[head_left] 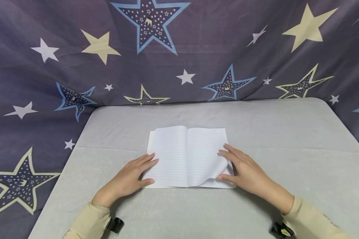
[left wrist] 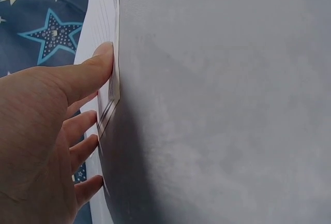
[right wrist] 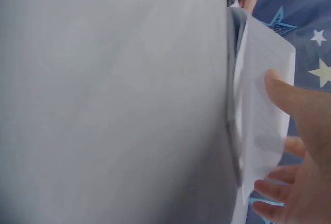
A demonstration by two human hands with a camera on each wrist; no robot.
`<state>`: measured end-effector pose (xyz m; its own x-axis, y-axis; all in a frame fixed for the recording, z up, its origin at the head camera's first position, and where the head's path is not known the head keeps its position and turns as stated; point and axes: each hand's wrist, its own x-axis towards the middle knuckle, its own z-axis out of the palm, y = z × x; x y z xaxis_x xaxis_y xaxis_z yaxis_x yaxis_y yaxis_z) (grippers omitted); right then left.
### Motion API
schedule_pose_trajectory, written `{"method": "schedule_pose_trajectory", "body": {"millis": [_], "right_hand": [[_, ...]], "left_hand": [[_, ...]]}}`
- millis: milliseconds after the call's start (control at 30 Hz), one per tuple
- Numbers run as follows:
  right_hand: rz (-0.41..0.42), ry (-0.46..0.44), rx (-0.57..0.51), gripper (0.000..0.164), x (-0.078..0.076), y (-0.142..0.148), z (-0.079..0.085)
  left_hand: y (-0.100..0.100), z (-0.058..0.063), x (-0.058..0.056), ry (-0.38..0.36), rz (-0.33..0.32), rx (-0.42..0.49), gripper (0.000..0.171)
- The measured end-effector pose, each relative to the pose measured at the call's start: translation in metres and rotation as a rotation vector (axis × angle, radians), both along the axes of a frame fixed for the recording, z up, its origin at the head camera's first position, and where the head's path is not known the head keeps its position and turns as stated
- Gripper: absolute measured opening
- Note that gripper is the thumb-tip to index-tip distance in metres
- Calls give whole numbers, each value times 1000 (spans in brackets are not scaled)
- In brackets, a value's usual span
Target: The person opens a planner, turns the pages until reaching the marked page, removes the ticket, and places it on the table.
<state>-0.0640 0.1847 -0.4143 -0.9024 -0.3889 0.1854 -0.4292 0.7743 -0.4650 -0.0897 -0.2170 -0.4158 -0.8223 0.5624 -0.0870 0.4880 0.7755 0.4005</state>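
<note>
An open lined notebook (head_left: 170, 156) lies on the grey-covered table, its fold running away from me. On its right side a page (head_left: 216, 167) bends up at the near corner, showing another sheet below. My left hand (head_left: 127, 177) rests at the left edge, fingertips on the page; the left wrist view has the thumb (left wrist: 103, 61) against the notebook's near edge. Beside the bent page is my right hand (head_left: 251, 172), thumb and fingers spread and extended. In the right wrist view its thumb (right wrist: 282, 92) lies over the page, while its other fingers are by the edge.
Grey cloth covers the table (head_left: 287, 132) around the notebook. A dark curtain (head_left: 209, 39) with stars hangs along the back and sides. Black straps with devices (head_left: 115, 225) sit at both wrists, over beige sleeves (head_left: 88, 220).
</note>
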Motion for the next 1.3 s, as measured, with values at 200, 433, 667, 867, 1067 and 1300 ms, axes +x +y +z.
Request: {"method": "schedule_pose_trajectory", "body": {"millis": [200, 433, 667, 867, 1067, 1300], "right_hand": [[-47, -11, -151, 99, 3, -18, 14], [-4, -22, -234, 97, 7, -55, 26], [115, 8, -202, 88, 10, -85, 20], [218, -96, -83, 77, 13, -98, 13], [325, -128, 27, 68, 16, -99, 10], [415, -123, 112, 59, 17, -95, 7]], "left_hand": [[0, 1, 0, 6, -4, 3, 69], [0, 1, 2, 8, -6, 9, 68], [0, -1, 1, 12, -2, 15, 68], [-3, -2, 0, 7, 17, 32, 67], [-15, 3, 0, 42, 50, 33, 64], [-23, 12, -4, 14, 121, 22, 52]]}}
